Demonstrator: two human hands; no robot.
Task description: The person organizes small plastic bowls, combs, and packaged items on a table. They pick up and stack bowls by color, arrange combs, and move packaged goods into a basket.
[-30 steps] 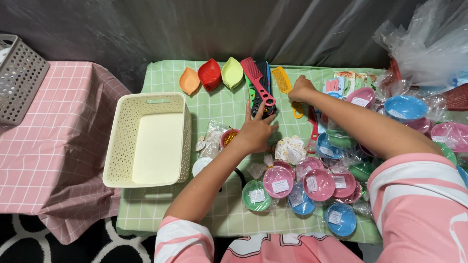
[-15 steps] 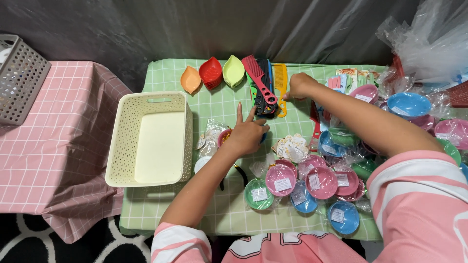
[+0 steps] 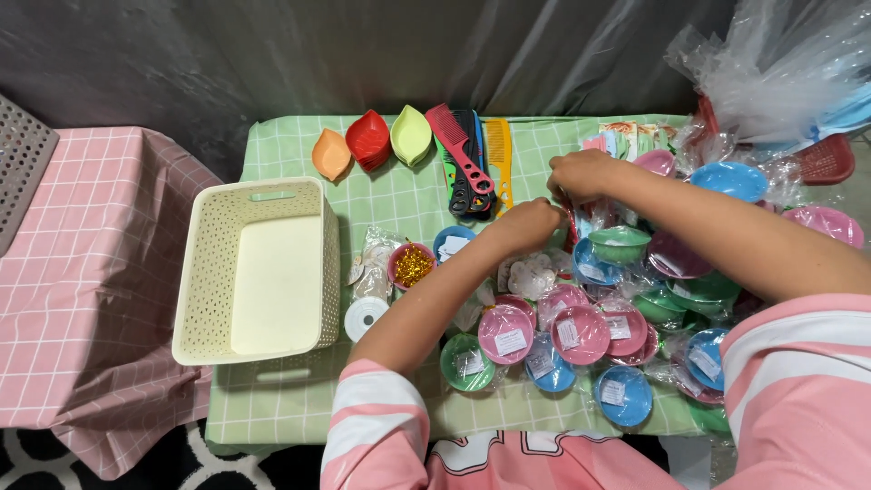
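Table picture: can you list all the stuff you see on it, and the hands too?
basket: one, cream, empty, left side of green checked table
leaf-shaped dishes: three stacks, orange, red, yellow-green, far edge
combs: several, red, black, blue, green, yellow, far middle
small wrapped bowls: many, pink, blue, green, right half
bowl of gold bits: one, pink, by basket
pink checked cloth: one, left
left hand: beside combs
right hand: near it

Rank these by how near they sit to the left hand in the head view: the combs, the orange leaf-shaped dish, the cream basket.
Measured from the left hand:
1. Combs, just up and left of it, at the table's back edge.
2. Orange leaf-shaped dish, farther left along the back edge.
3. Cream basket, at the table's left end.
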